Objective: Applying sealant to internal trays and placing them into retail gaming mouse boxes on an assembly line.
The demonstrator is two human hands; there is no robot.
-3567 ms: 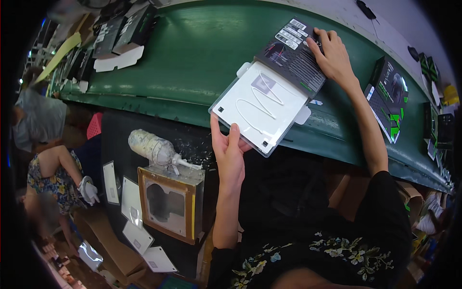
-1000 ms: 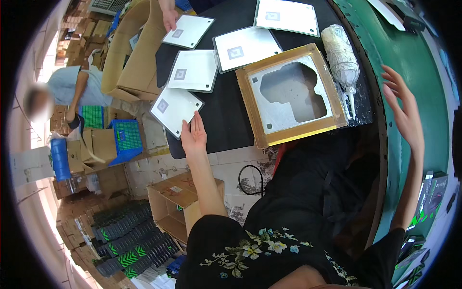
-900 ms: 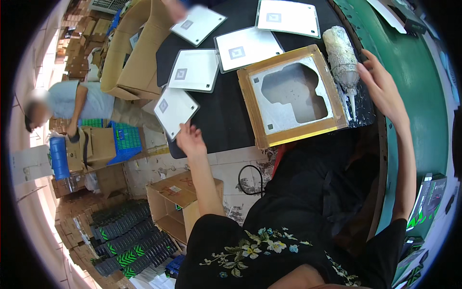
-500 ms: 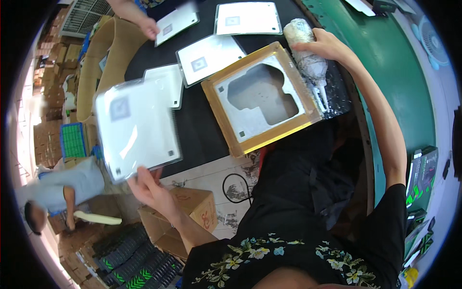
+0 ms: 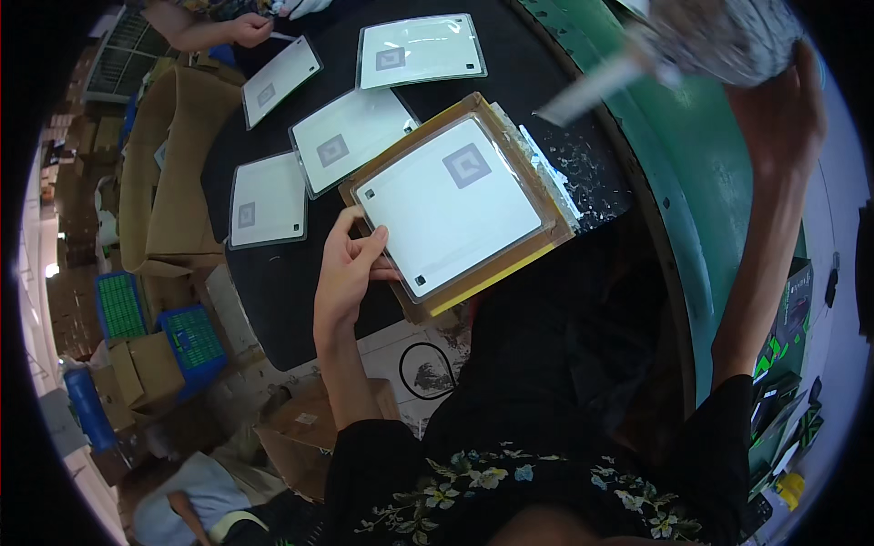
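Observation:
My left hand (image 5: 349, 264) pinches the near-left edge of a white panel (image 5: 464, 227), thumb on top. The panel has a grey square mark and small dark corner squares, and lies over a brown taped frame (image 5: 414, 141) with a yellow front edge. It covers the cut-out template inside the frame. At the upper right, my right hand (image 5: 785, 118) grips a film-wrapped bottle (image 5: 719, 41) with a long whitish nozzle pointing left, blurred by motion. The bottle is held up over the green surface, apart from the panel.
Several similar white panels (image 5: 423, 56) lie on the black table (image 5: 273, 314) left of and beyond the frame. A co-worker's hand (image 5: 250, 30) is at the far left. The green bench (image 5: 678, 237) borders the right; a cardboard box (image 5: 305, 423) stands below.
My left hand has brought the white panel from the left onto the frame. My right hand has lifted the bottle from beside the frame, up and right. The co-worker's hand has left its panel.

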